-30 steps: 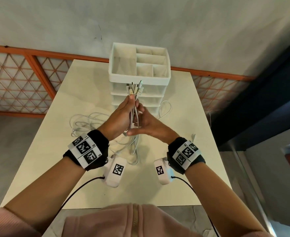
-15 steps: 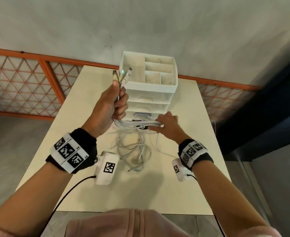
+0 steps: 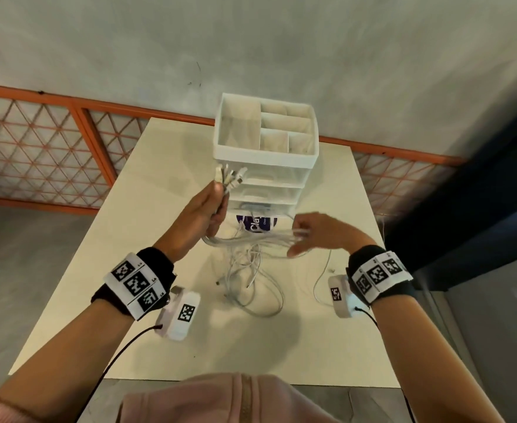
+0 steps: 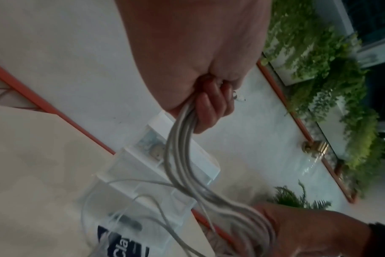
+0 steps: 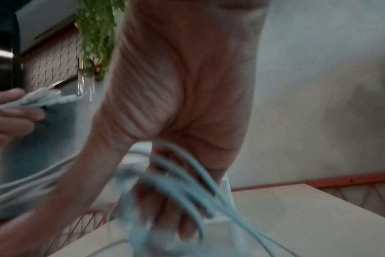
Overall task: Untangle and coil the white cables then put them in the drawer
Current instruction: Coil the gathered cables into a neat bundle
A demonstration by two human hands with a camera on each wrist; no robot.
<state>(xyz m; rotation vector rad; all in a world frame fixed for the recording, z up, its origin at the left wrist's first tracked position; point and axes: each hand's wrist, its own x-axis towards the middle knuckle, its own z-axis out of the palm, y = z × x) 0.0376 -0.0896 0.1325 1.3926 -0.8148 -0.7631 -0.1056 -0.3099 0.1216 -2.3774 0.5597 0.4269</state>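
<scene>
Several white cables [image 3: 251,239] are gathered into one bundle. My left hand [image 3: 217,206] grips the bundle near its plugs [image 3: 229,175], which stick up in front of the white drawer unit [image 3: 266,160]. In the left wrist view my left hand's [image 4: 209,107] fingers curl round the white cables [image 4: 180,156]. The bundle runs level to my right hand [image 3: 299,236], which holds it loosely between thumb and fingers. In the blurred right wrist view the strands [image 5: 187,173] pass between my right hand's [image 5: 165,200] fingers. Loose loops [image 3: 251,285] hang down onto the table.
The cream table [image 3: 129,270] has the drawer unit at its far edge, with an open compartment tray on top. A purple-labelled item [image 3: 255,224] sits at the lowest drawer. One thin white cable [image 3: 321,279] lies apart at the right. Orange railing runs behind.
The hands were together on the bundle; my right hand has slid right along the cables, drawing them level, while my left hand keeps the plug ends raised.
</scene>
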